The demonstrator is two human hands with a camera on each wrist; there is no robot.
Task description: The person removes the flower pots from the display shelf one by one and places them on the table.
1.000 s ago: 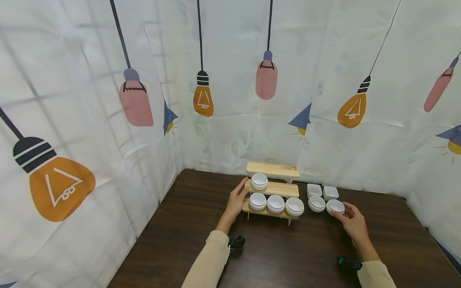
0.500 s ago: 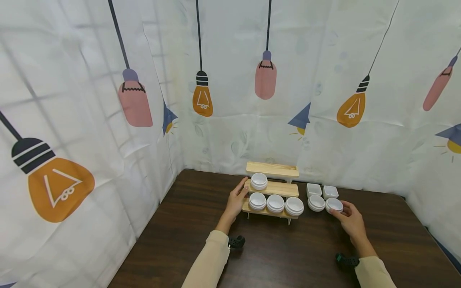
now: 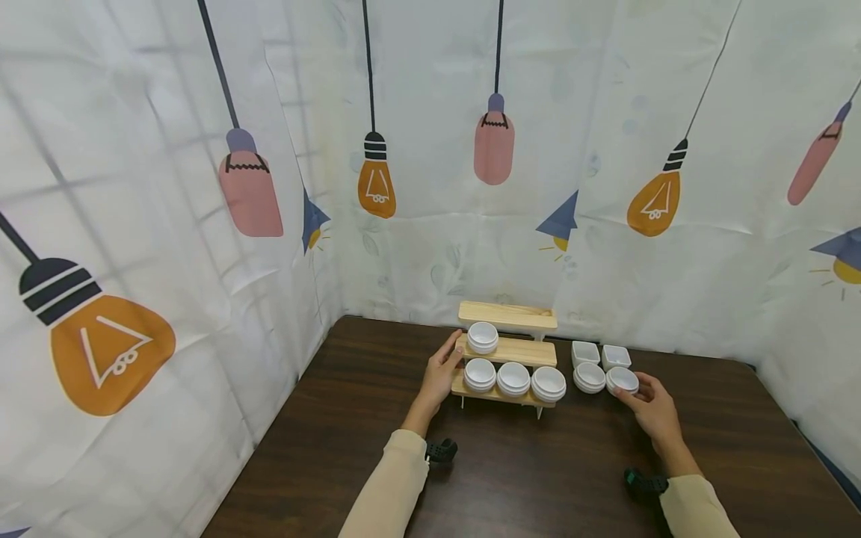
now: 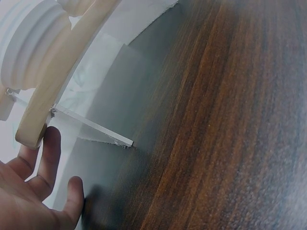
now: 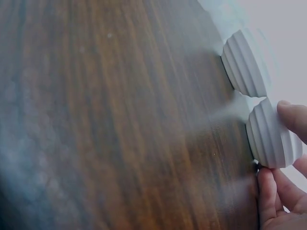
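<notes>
Here | left hand [image 3: 439,378] grips wooden stand [image 3: 526,352] at left end | right hand [image 3: 655,410] pinches rightmost bowl [image 3: 622,379], right side

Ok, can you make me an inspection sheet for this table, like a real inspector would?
Surface: dark wood-grain table.
Job's things: three-tier wooden stand with three round white bowls on the bottom tier and a fourth bowl on the middle tier; to its right, two square white dishes with two loose bowls in front.
Clutter: nothing seen.
Hands: left hand holds the wooden stand's left end; right hand grips the right loose bowl.
Cables: nothing seen.
Surroundings: white cloth behind and to the left, printed with lamps.
</notes>
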